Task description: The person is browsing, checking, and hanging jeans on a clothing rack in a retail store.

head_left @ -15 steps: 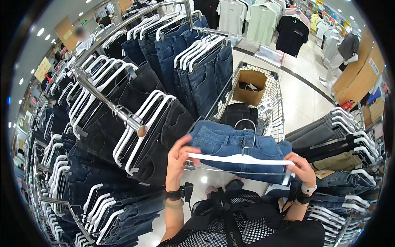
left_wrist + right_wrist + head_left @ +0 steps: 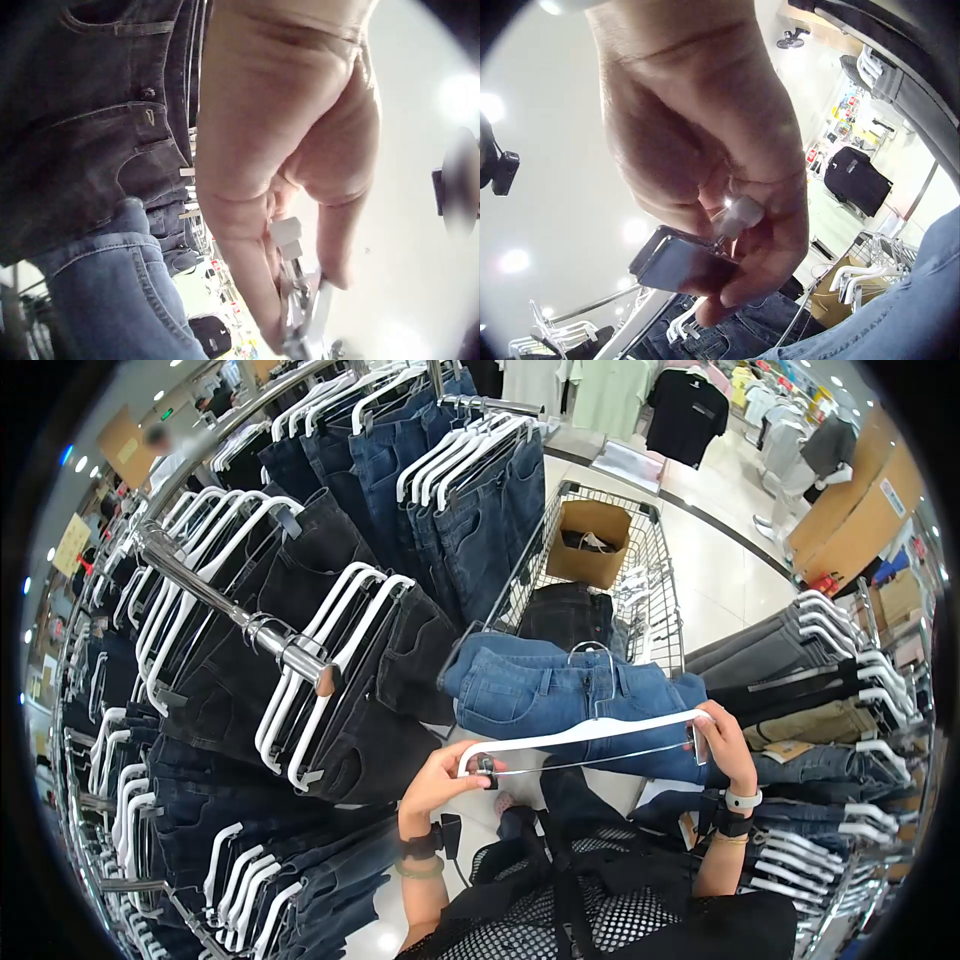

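Note:
A white clip hanger with a metal bar is held level in front of the body. The left hand pinches its left end and metal clip; in the left wrist view the thumb and fingers of that hand close on the clip. At the other end the right hand grips the hanger beside its clip, seen in the right wrist view. Blue jeans lie folded over the near end of the cart, behind the hanger, whose hook overlaps them. Whether hanger and jeans touch is unclear.
A wire shopping cart holds a brown paper bag and dark jeans. Racks of dark jeans on white hangers crowd the left, with a rail end jutting out. More trousers hang at right.
The left hand has moved down and now pinches the hanger's end at the clip. The right hand has risen slightly, so the hanger slants up to the right. The head view has shifted.

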A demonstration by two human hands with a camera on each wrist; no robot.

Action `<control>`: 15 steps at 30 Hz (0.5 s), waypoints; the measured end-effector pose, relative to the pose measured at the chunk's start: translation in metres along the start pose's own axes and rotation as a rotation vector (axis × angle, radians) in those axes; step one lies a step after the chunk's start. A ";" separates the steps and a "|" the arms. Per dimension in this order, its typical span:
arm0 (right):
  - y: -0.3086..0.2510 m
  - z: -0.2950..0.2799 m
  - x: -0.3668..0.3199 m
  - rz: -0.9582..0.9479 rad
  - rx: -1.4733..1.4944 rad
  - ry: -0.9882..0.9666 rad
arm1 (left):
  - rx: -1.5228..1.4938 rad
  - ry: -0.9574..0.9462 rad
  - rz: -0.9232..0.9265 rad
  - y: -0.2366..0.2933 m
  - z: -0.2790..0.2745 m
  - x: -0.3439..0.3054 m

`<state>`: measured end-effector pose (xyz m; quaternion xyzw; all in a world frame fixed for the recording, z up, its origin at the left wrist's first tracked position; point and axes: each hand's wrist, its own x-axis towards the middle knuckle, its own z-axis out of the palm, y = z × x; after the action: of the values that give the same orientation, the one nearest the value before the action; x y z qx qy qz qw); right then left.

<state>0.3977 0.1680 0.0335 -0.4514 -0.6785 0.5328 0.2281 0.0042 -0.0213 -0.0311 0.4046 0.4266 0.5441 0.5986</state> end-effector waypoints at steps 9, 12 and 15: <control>-0.019 -0.016 0.079 -0.192 -0.536 0.081 | 0.240 0.264 -0.077 0.041 0.033 0.062; -0.083 0.010 0.105 -0.388 -0.326 -0.110 | 0.506 0.185 -0.018 0.060 0.045 0.095; -0.095 0.053 0.149 -0.616 -0.071 -0.491 | 0.680 0.199 0.037 0.093 0.057 0.128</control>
<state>0.2482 0.2659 0.0785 -0.0933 -0.8346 0.5077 0.1925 0.0360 0.1130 0.0655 0.5336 0.6320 0.4185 0.3752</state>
